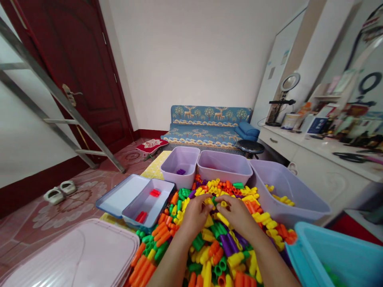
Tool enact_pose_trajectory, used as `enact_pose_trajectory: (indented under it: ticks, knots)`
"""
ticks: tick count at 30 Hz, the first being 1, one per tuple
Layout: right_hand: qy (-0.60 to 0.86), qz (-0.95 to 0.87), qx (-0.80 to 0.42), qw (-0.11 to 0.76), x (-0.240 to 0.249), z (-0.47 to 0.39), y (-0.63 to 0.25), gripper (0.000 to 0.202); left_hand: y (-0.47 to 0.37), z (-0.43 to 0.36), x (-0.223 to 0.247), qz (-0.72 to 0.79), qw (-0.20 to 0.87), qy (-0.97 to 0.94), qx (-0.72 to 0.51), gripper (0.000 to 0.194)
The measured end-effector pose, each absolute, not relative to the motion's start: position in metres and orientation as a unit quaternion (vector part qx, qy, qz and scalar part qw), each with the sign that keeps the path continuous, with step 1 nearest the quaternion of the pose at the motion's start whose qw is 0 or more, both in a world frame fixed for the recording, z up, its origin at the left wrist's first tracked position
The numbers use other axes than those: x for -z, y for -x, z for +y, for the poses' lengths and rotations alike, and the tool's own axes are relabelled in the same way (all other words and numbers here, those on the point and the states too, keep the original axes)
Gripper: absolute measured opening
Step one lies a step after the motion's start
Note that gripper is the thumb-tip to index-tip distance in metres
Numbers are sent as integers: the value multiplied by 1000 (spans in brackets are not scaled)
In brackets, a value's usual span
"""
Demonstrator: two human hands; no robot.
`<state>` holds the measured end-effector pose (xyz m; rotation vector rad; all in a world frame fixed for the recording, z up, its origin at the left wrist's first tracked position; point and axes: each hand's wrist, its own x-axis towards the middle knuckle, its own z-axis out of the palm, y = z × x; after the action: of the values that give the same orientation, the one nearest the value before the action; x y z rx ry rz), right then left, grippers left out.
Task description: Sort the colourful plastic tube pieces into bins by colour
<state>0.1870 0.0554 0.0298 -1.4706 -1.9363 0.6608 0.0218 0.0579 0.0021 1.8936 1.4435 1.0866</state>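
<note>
A heap of plastic tube-shaped pieces (206, 255) in yellow, orange, green and purple covers the surface before me. Over the middle of it, my left hand (195, 213) has its fingers curled around a yellow tube piece (208, 202). Close by on the right, my right hand (235, 211) pinches another yellow tube piece (224, 203), its round open end showing. The two hands nearly meet, fingertips facing each other. Several purple tubes (229, 244) lie under the right forearm.
Behind the heap stand a lilac bin (179, 175) with purple pieces, a second lilac bin (226, 175) and a larger one (284, 213) holding yellow pieces. Left is an open box (128, 213) with red pieces; nearer, a pink lid (77, 255). A turquoise bin (311, 251) sits right.
</note>
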Motion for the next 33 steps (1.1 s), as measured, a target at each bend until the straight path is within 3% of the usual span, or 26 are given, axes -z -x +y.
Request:
enact_pose_trajectory:
  ticks: [7,12,17,21,24,27,30,33]
  knots:
    - [549,-718,-285,319,-22,46,-193,27,-19,57,1,530,317,-653,-439,42]
    - [584,-690,-265,336,-13,44,-188,45,-17,54,-5,478,351,-693,-411,42]
    - [552,-707,-249,365,-13,41,-177,22,-16,53,-2,449,354,-706,-419,39]
    - [561,-686,-247,392,-20,38,-186,17,-17,55,3,450,361,-686,-443,37]
    - [583,-605,-276,466,-28,39,-205,21,-18,56,4,477,331,-676,-454,33]
    - [553,-442,-292,643,-38,42,-223,28,-18,57,2,496,296,-673,-461,27]
    - [424,-286,-305,803,-46,43,-230,27,-18,56,1,492,276,-681,-466,25]
    - [382,-266,-349,813,-46,42,-227,31,-17,55,0,491,264,-690,-462,32]
